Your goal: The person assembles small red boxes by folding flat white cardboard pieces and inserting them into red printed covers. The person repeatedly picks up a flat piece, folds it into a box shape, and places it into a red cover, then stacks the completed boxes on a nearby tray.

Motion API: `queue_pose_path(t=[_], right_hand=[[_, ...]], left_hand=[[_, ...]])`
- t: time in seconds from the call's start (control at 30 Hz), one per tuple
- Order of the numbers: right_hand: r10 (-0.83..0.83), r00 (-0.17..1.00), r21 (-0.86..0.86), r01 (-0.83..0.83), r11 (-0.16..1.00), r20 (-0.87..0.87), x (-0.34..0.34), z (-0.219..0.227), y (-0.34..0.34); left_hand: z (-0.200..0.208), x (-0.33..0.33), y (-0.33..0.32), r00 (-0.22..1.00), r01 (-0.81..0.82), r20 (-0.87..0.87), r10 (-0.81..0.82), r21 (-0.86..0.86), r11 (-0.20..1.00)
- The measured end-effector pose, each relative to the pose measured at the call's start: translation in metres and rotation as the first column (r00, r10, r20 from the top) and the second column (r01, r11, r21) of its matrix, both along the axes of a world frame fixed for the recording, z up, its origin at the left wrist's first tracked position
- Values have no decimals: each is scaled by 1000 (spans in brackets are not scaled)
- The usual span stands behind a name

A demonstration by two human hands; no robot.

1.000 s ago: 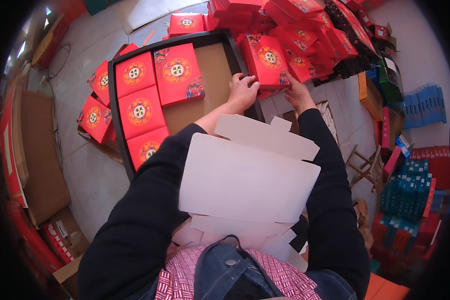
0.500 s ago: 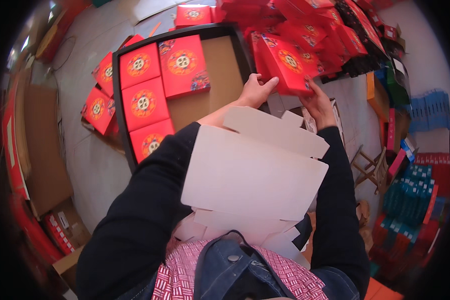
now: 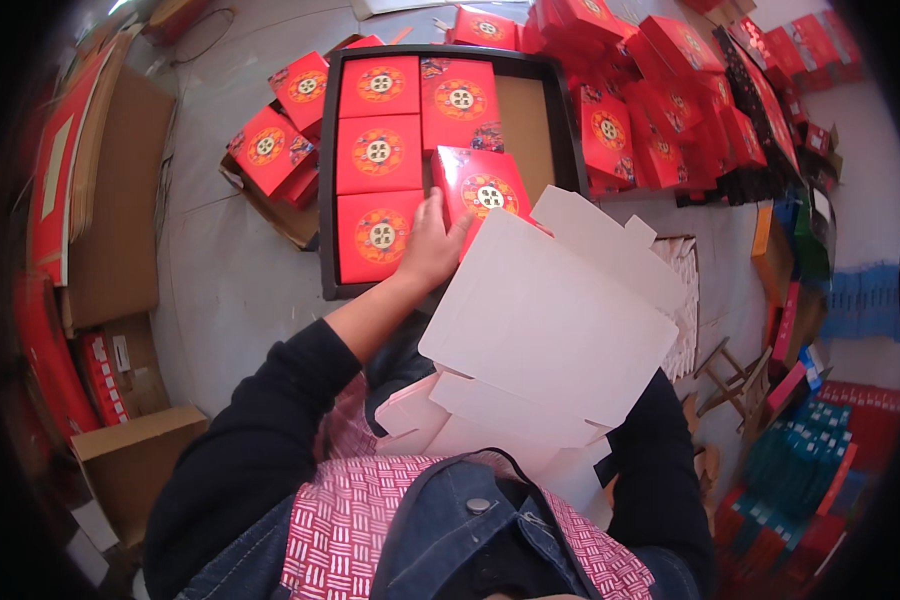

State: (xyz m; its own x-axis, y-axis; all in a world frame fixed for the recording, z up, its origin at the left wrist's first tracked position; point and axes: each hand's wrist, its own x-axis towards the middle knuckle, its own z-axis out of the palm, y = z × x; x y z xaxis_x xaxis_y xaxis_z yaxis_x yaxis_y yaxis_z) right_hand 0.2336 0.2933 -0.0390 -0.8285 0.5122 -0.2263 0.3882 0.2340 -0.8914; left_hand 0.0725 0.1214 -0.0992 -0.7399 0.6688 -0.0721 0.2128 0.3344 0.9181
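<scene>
My left hand (image 3: 434,242) grips the left edge of a red gift box (image 3: 482,188) with a round orange-and-gold emblem. This box is tilted over the near middle of a black-rimmed tray (image 3: 329,215). Three red boxes, one of them a square box (image 3: 378,155), fill the tray's left column, and a longer red box (image 3: 461,103) lies beside them. An unfolded white carton (image 3: 550,305) covers my lap and hides the near part of the held box. Behind that carton my right hand is out of sight; only its dark sleeve (image 3: 660,460) shows.
A large heap of red boxes (image 3: 660,110) lies at the far right of the tray. More red boxes (image 3: 270,150) sit in a cardboard box to its left. Flat cardboard sheets (image 3: 120,200) stand at the left, and a folding wooden stool (image 3: 732,378) at the right.
The red box has come from the heap at right to over the tray. My left hand has shifted left and nearer with it, while my right hand has passed behind the carton.
</scene>
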Motion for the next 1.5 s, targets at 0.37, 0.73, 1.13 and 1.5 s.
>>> queue_pose_path(t=[0.37,0.73,1.13,1.5], right_hand=[[118,992,103,-121,987,40,-38,-4,-38],[34,998,185,-43,982,52,-52,-37,-39],[-130,992,166,126,978,9,-143,-101,53],[112,980,312,-57,948,-163,-213,-105,122]], left_hand=[[-28,-2,-47,622,156,-710,-329,-300,941],[-5,-28,-49,694,76,-694,-190,-192,979],[-50,-151,-83,971,-222,-112,212,-85,971],[-61,-157,-75,988,-88,-139,72,-106,990]])
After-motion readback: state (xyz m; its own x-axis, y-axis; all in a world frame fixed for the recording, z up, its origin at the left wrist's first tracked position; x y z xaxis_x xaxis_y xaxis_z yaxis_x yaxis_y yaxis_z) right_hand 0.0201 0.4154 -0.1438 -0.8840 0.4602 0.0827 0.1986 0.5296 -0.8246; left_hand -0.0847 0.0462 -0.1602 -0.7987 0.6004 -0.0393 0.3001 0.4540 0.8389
